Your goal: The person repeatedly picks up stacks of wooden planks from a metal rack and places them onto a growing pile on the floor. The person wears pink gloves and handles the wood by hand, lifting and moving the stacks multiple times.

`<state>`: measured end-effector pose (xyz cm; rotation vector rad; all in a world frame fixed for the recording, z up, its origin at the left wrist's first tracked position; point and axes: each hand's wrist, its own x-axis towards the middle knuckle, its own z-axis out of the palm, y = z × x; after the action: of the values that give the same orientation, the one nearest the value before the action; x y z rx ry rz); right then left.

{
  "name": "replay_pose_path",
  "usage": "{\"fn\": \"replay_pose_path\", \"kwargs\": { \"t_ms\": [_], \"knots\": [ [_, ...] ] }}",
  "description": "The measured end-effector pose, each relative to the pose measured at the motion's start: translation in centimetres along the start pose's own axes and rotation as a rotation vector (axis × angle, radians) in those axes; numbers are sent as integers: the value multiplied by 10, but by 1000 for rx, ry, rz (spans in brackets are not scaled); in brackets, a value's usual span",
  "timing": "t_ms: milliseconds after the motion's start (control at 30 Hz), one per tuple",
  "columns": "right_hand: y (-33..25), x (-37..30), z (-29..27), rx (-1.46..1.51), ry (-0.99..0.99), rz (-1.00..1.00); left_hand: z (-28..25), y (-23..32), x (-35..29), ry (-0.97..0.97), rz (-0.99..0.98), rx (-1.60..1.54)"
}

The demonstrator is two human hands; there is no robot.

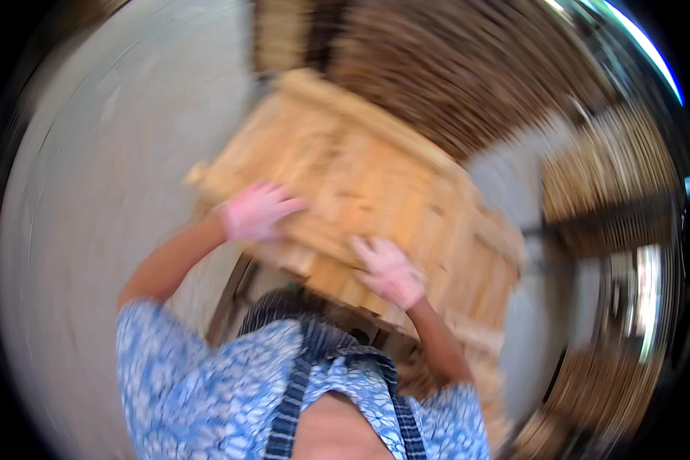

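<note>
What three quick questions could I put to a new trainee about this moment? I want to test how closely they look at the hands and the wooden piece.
1. True or false: both hands wear pink gloves.
2. Which hand lies higher in the picture on the wooden slatted panel: A) left, B) right?
3. Fill in: the panel lies ___ in the picture, not level.

Key
1. True: the left hand and the right hand are both gloved in pink.
2. A: the left hand lies higher, near the panel's left end.
3. Tilted. Blur hides whether the fingers curl round an edge, so the grip cannot be judged.
</note>
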<state>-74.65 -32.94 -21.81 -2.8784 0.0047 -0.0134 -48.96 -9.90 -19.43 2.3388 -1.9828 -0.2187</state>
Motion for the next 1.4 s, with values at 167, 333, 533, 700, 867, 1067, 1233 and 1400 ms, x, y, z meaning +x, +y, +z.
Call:
{"fn": "replay_pose_path", "kwargs": {
  "t_ms": [167,333,533,700,867,1067,1233,1400],
  "knots": [
    [7,-24,-25,20,89,30,-52,32,7,-216,-121,95],
    [1,-58,-22,39,344,-15,-79,112,53,-198,104,287],
    [-31,-200,-24,104,665,485,-51,322,117,83,504,-377],
    [-25,-457,36,61,803,1248,32,512,118,-421,807,-867],
    [-24,-740,56,-4,550,2169,133,682,137,-967,748,-613],
    [48,-919,69,68,433,2609,286,885,225,-740,495,-494],
    [97,-912,107,-20,386,2685,376,1001,268,-943,131,-797],
    [90,-934,101,303,470,2753,372,1059,218,-634,57,-493]
  ]
}}
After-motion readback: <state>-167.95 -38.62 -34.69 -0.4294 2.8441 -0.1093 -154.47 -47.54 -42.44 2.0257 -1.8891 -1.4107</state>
